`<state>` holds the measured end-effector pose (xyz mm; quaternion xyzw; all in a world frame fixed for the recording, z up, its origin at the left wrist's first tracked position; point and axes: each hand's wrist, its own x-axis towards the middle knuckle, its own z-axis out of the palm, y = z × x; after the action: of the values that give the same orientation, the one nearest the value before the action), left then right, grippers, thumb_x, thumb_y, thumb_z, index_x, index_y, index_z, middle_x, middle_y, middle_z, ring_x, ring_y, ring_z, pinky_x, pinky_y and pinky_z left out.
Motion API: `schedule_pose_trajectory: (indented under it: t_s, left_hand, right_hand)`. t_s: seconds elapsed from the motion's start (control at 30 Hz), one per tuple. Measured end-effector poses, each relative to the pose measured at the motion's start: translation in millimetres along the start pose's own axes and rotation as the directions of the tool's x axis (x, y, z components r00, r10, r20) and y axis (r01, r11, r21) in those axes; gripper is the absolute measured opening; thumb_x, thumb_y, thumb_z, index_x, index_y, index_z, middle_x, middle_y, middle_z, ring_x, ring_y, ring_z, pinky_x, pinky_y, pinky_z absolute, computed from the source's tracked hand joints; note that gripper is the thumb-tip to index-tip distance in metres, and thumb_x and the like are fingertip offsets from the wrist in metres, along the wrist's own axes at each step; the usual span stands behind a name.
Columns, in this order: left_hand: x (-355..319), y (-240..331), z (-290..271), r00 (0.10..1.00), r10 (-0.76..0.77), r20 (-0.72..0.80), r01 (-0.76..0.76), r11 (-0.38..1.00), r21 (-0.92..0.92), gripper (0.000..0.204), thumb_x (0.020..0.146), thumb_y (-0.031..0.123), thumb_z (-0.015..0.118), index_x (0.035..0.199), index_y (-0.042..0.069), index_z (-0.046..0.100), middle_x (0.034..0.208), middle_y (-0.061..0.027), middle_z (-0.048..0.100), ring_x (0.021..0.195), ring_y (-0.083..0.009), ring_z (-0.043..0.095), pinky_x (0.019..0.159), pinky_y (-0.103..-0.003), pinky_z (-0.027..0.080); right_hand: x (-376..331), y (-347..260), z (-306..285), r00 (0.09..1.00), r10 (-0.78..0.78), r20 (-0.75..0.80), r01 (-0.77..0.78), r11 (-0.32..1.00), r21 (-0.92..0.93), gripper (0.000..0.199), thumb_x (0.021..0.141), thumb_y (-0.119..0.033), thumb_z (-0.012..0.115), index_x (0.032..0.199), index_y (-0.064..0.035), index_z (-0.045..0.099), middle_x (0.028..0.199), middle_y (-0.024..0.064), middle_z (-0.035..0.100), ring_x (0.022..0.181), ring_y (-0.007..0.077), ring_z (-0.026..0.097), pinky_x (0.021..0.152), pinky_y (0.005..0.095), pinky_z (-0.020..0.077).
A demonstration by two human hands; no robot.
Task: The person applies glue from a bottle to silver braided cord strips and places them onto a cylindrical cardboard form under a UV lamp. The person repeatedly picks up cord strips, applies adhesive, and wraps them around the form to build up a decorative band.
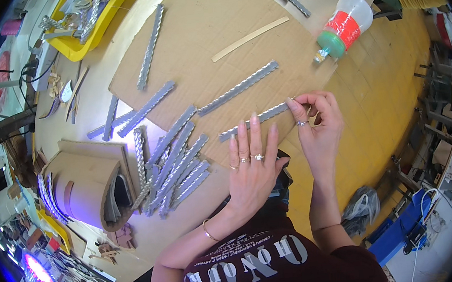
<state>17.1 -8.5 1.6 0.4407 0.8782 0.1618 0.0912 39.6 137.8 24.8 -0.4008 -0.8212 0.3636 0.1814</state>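
Left hand (253,165) flat, fingers slightly spread, fingertips at braided grey strip (273,112), center frame. Right hand (321,125) pinching strip's right end, thumb against finger. Strip near cardboard's (189,51) lower-right edge; bare cardboard upper center. Loose strip pile (177,173) lower left.

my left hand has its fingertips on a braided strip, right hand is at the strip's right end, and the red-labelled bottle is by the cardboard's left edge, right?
Not quite: the head view shows the red-labelled bottle by the right edge of the cardboard. The left hand and right hand are as you say.
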Motion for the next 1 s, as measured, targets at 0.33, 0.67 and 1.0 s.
schedule_pose_trajectory:
  t_s: [0.33,0.67,1.0]
  left_hand:
    - [11.0,13.4,8.0,0.998,0.062,-0.030,-0.040,0.875,0.482,0.067,0.087,0.052,0.056,0.139,0.011,0.048,0.151,-0.0110,0.040,0.131,-0.0476,0.042,0.113,-0.054,0.022]
    - [9.8,8.5,14.3,0.992,0.111,-0.056,-0.063,0.839,0.540,0.072,0.088,0.061,0.051,0.141,0.013,0.045,0.149,-0.0110,0.042,0.132,-0.0466,0.041,0.113,-0.056,0.018]
    - [9.0,8.5,11.3,0.994,0.109,-0.018,-0.080,0.816,0.572,0.075,0.087,0.064,0.050,0.142,0.013,0.043,0.149,-0.0101,0.042,0.133,-0.0456,0.041,0.113,-0.057,0.015]
  right_hand:
    - [-7.6,-14.8,-6.3,0.976,-0.213,0.040,0.217,0.955,-0.200,0.014,0.085,-0.015,0.071,0.085,-0.0046,0.063,0.094,0.0104,0.055,0.088,0.0274,0.057,0.072,0.0366,0.0472]
    - [12.1,-6.7,-10.5,0.996,0.008,0.084,-0.004,0.999,-0.045,0.019,0.090,-0.017,0.066,0.087,0.0003,0.060,0.092,0.0132,0.054,0.088,0.0290,0.056,0.075,0.0383,0.0449]
    - [16.1,-9.5,-6.9,0.996,0.023,0.088,-0.016,0.997,-0.079,0.018,0.090,-0.016,0.065,0.088,0.0015,0.060,0.090,0.0135,0.053,0.085,0.0306,0.055,0.074,0.0400,0.0444]
